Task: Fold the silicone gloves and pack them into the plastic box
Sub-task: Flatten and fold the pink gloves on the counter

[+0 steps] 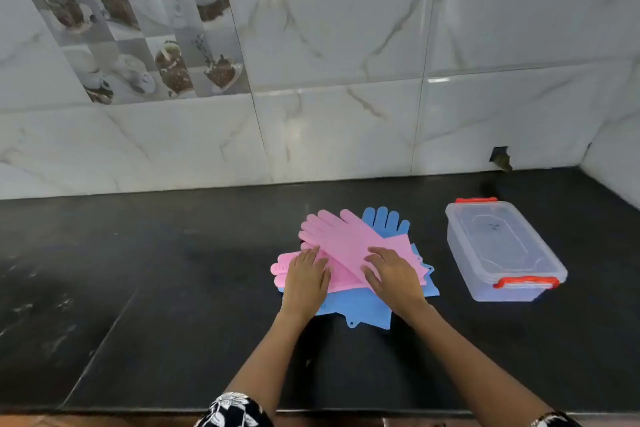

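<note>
A pile of silicone gloves lies on the black counter. Two pink gloves [346,243] cross each other on top, and blue gloves [384,222] lie beneath, with blue fingers showing at the back and blue cuffs [360,308] at the front. My left hand [306,279] rests flat on the left pink glove, fingers spread. The palm of my right hand [393,276] lies on the cuff end of the upper pink glove. Neither hand grips anything. A clear plastic box [502,250] with its lid on and red latches stands to the right of the pile.
The black stone counter [156,270] extends to the left and front, ending at a front edge near my body. A marble-tiled wall [311,97] rises behind, and a side wall closes the corner at the far right. A small dark hole [500,158] marks the wall base behind the box.
</note>
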`<state>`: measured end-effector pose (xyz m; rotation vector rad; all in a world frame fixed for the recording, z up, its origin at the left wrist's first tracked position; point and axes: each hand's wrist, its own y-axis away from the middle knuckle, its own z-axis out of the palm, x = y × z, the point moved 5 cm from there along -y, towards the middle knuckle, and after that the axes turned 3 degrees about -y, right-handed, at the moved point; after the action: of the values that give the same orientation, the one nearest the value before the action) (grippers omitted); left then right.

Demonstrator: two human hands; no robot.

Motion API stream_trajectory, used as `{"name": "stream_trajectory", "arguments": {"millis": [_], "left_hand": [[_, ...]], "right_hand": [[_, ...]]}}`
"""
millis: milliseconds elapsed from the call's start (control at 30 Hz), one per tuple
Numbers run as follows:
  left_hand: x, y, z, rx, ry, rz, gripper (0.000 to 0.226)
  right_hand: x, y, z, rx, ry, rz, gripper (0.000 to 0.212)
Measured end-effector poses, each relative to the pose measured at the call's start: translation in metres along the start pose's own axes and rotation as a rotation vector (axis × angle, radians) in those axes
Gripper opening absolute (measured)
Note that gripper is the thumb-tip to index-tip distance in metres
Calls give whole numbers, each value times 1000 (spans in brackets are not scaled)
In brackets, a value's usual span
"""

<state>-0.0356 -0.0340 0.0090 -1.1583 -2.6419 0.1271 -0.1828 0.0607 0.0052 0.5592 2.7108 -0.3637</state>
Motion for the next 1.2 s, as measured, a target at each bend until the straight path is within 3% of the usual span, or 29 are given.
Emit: {"name": "stream_trajectory", "arguments": {"millis": [300, 600, 933, 1033, 1200], "left_hand": [[-32, -43, 16, -74, 40, 35, 36], [-49, -49, 29, -111, 147, 123, 34], [-55, -37, 35, 0, 186, 111, 38], [-63, -48, 29, 40, 183, 73, 40], [-72, -88, 12, 50, 149, 150, 34]], "right_hand": [[-13, -22, 37, -141, 3, 4, 43], [-22, -34, 50, -85, -3, 12, 46], [-40, -68, 58, -92, 73, 29, 49], [-41, -76, 56, -98, 87, 37, 38], [-41, -79, 42, -24, 9, 87, 30]]}}
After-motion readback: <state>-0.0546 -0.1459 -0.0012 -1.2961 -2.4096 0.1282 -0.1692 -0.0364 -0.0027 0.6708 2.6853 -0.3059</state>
